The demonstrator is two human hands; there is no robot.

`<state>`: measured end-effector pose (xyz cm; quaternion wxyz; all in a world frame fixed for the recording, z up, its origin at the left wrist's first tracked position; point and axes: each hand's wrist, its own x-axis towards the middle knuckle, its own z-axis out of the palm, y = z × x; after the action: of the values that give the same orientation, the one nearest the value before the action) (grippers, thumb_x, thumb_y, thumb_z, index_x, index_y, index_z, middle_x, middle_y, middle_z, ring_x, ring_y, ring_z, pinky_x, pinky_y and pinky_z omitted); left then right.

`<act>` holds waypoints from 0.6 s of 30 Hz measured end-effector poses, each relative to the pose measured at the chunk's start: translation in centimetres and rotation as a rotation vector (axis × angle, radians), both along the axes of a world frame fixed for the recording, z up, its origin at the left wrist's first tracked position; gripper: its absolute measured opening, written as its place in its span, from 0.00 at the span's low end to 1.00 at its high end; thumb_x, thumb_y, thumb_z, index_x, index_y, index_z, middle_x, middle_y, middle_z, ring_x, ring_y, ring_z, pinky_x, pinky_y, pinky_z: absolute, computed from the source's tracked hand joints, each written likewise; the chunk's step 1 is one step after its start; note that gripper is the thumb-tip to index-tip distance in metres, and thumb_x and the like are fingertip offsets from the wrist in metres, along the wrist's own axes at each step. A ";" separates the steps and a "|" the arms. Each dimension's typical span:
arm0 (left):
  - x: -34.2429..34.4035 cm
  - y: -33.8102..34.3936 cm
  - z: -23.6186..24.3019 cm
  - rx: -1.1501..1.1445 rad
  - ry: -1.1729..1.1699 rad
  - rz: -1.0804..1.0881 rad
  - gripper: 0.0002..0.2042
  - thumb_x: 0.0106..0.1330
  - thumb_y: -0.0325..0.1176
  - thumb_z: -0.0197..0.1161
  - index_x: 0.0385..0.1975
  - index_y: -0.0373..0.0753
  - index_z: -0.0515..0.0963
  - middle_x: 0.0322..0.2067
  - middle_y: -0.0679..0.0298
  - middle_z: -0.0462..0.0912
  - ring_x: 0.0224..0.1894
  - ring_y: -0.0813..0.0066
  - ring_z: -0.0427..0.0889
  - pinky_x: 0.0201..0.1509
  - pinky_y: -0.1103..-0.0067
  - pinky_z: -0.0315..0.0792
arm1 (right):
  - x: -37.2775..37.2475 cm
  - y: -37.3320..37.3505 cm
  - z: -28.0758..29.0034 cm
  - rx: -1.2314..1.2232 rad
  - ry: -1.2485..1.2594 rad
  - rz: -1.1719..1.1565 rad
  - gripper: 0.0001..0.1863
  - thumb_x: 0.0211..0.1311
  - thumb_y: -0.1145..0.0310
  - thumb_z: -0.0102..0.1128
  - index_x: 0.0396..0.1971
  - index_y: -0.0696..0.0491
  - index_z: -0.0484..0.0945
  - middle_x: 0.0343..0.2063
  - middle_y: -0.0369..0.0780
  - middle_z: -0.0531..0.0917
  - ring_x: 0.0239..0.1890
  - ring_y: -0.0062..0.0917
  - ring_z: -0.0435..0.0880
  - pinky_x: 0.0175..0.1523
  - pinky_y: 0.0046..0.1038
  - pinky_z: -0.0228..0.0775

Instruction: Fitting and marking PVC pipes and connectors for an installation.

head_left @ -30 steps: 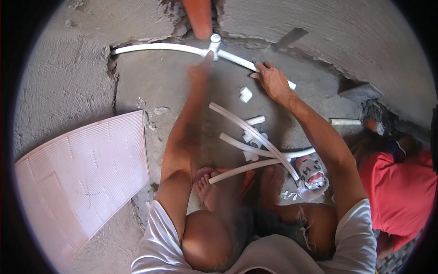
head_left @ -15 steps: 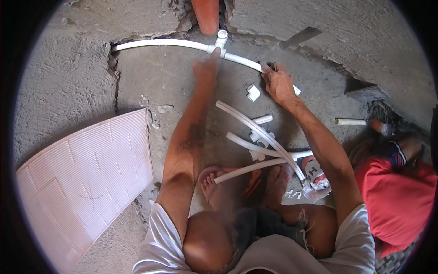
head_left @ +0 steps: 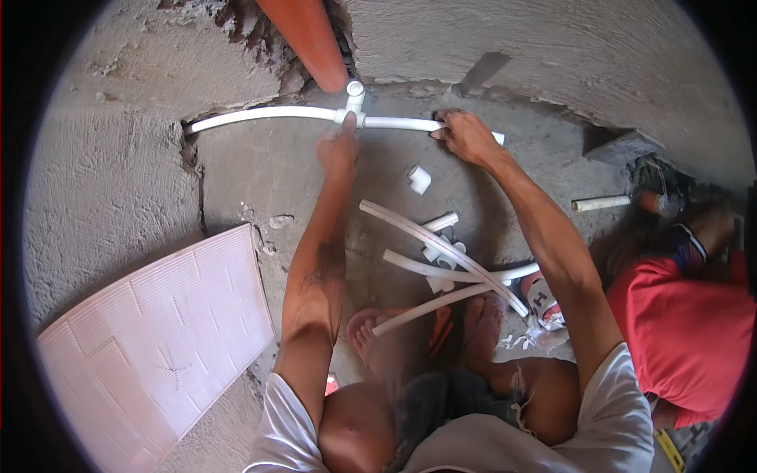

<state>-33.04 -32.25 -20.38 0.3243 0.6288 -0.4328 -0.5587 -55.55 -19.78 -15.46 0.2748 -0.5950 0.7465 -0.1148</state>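
Observation:
My left hand (head_left: 337, 146) is closed at the upright white tee fitting (head_left: 353, 101), some fingers hidden under it. The tee joins two lengths of thin white pipe (head_left: 260, 113) along the foot of the walls, just below a thick orange pipe (head_left: 303, 43). My right hand (head_left: 465, 138) grips the right-hand length (head_left: 398, 123) near its free end. A white elbow (head_left: 419, 179) lies between my forearms on the concrete. Nearer me, several loose pipe pieces (head_left: 406, 227) lie crossed over white fittings (head_left: 441, 280), above my sandalled feet.
Rough walls (head_left: 118, 181) border the floor. A ribbed pinkish panel (head_left: 150, 347) lies at left. A person in red (head_left: 678, 331) crouches at right, near a pipe stub (head_left: 599, 202) and a grey slab (head_left: 611, 142). A red-and-white container (head_left: 542, 298) sits by my right foot.
The view has shifted. The right-hand pipe's free end has swung toward the back wall with my right hand; the tee and my left hand have come slightly toward me.

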 end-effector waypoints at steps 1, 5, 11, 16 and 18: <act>-0.1 0.2 0.4 0.057 0.056 -0.011 0.21 0.60 0.47 0.71 0.20 0.31 0.79 0.17 0.64 0.76 0.19 0.78 0.71 0.23 0.77 0.64 | -0.3 0.1 -0.1 -0.030 -0.005 -0.024 0.17 0.63 0.62 0.60 0.47 0.56 0.78 0.43 0.53 0.80 0.50 0.49 0.77 0.54 0.45 0.70; -0.7 0.5 1.3 0.117 0.140 0.008 0.18 0.62 0.43 0.71 0.22 0.33 0.78 0.16 0.67 0.74 0.17 0.82 0.67 0.19 0.81 0.58 | -1.0 -0.1 0.4 -0.044 -0.047 -0.009 0.17 0.63 0.60 0.60 0.47 0.56 0.79 0.45 0.51 0.81 0.51 0.49 0.77 0.54 0.45 0.69; -0.4 0.4 0.7 0.085 0.160 0.016 0.17 0.62 0.40 0.71 0.21 0.33 0.77 0.18 0.67 0.74 0.16 0.82 0.67 0.18 0.82 0.57 | -0.1 -0.4 1.0 -0.014 0.054 -0.032 0.17 0.66 0.59 0.57 0.49 0.54 0.79 0.46 0.47 0.82 0.55 0.43 0.77 0.55 0.60 0.63; -0.6 0.4 0.9 0.119 0.208 0.045 0.17 0.62 0.40 0.71 0.22 0.32 0.77 0.18 0.67 0.74 0.16 0.81 0.67 0.18 0.83 0.58 | 0.1 -0.1 0.7 -0.021 0.102 -0.041 0.17 0.66 0.59 0.57 0.50 0.53 0.79 0.50 0.45 0.80 0.62 0.40 0.71 0.55 0.65 0.60; -0.6 0.5 1.0 0.120 0.236 0.058 0.17 0.62 0.40 0.72 0.22 0.32 0.77 0.17 0.67 0.74 0.15 0.81 0.67 0.18 0.83 0.58 | 0.3 -0.1 0.7 -0.030 0.106 -0.055 0.17 0.66 0.59 0.57 0.50 0.52 0.79 0.51 0.44 0.79 0.62 0.39 0.70 0.56 0.65 0.60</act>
<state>-33.64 -31.79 -19.36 0.3509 0.5891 -0.3392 -0.6440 -55.30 -19.90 -14.75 0.2227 -0.5835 0.7744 -0.1016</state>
